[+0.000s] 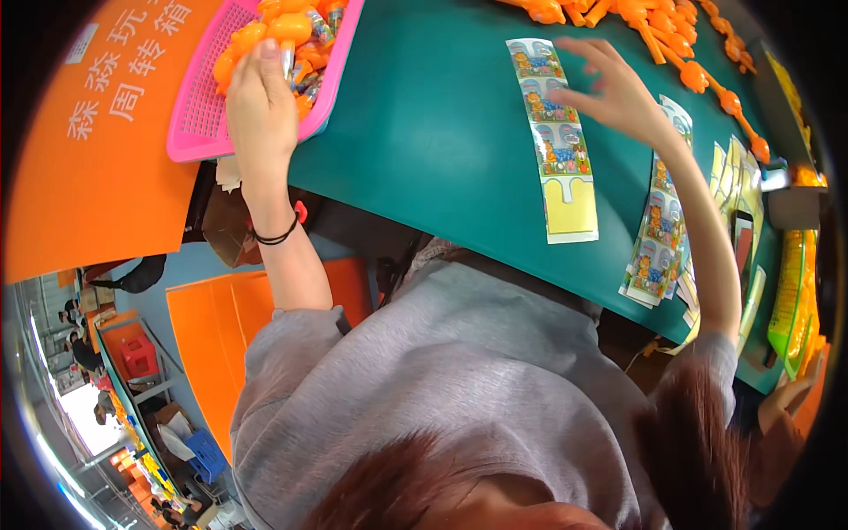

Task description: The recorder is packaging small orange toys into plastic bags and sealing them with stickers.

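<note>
Orange plastic toy (287, 31), one of many piled in a pink mesh basket (199, 110), sits under the fingers of the left hand (261, 97), which reaches into the basket at the table's left edge and closes around the piece; how firmly it grips cannot be told, since the back of the hand hides the fingertips. The basket rests partly on the green table (433, 132) and partly beside a large orange crate (97, 150). A black band (278, 237) circles the left wrist. The right hand (614, 88) is spread open, fingers apart, hovering over or lightly touching the upper end of a long printed cartoon card strip (556, 141) that lies flat on the green surface. Just to the right of that strip lies a stack of similar cards (658, 243), and beyond the hand a row of orange toy parts (698, 53) runs along the table's far edge
</note>
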`<state>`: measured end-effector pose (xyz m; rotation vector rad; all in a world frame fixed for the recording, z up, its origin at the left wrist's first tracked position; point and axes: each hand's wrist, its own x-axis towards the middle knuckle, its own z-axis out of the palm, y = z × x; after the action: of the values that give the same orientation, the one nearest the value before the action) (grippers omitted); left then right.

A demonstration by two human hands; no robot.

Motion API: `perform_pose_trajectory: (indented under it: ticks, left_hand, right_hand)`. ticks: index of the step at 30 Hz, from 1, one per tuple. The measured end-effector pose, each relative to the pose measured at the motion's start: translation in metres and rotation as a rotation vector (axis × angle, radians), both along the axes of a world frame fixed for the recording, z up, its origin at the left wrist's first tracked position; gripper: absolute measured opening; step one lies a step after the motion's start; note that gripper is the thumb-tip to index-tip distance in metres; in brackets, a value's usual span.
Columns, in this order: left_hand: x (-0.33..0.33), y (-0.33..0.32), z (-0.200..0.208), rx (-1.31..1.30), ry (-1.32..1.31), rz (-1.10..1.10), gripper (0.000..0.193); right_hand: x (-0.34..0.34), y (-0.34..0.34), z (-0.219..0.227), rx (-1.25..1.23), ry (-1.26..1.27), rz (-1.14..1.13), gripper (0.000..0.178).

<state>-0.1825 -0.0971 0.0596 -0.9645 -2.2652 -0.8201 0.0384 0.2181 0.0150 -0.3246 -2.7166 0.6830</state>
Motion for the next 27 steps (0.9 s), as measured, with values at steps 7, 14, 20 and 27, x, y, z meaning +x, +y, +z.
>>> perform_pose_trajectory:
  ticks: [7, 14, 20, 27]
  left_hand:
    - [0.083, 0.047, -0.026, 0.219, -0.344, -0.528, 0.014]
    - [0.143, 0.064, -0.056, -0.037, -0.762, -0.655, 0.052]
    - [0.159, 0.076, -0.048, -0.022, -0.849, -0.65, 0.046]
    - [0.175, 0.079, -0.062, 0.139, -1.425, -0.911, 0.021]
  right_hand:
    - [-0.067, 0.032, 0.01, 0.146, -0.341, 0.076, 0.051]
    - [-0.022, 0.035, 0.014, -0.732, -0.004, 0.085, 0.033]
    - [0.041, 0.053, 0.026, -1.265, 0.17, 0.173, 0.037]
    - [0.063, 0.01, 0.018, 0.405, 0.321, -0.144, 0.047]
